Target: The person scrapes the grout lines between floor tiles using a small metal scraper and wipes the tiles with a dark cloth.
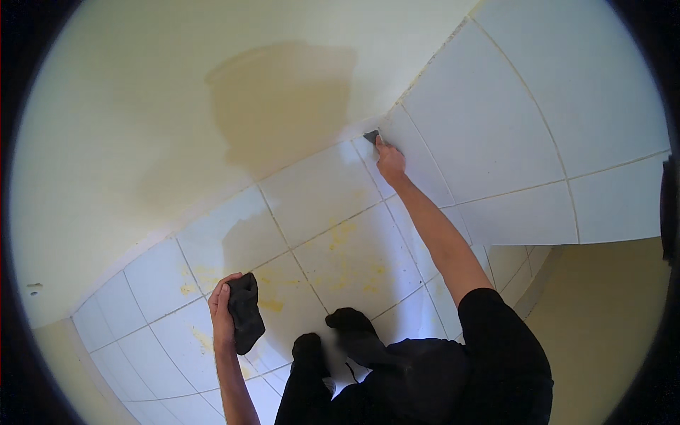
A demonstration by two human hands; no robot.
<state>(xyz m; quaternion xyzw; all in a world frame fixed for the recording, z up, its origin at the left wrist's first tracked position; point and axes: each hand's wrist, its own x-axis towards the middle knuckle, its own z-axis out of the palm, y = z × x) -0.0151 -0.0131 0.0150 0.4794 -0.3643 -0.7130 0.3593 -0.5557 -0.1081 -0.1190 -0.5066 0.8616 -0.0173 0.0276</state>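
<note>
A black, soft-looking, creased bundle (246, 315) is held just right of the fingers of the left hand (222, 315), which are partly curled around its edge. A small dark grey piece (370, 137), its material unclear, is pinched in the nearly closed right hand (391, 161), projecting beyond the fingertips near the edge of white tiles (312, 184).

Broad soft shadow (287, 99) on the cream wall (127, 106), bluish glare on floor tiles (407, 312), black fisheye vignette.
</note>
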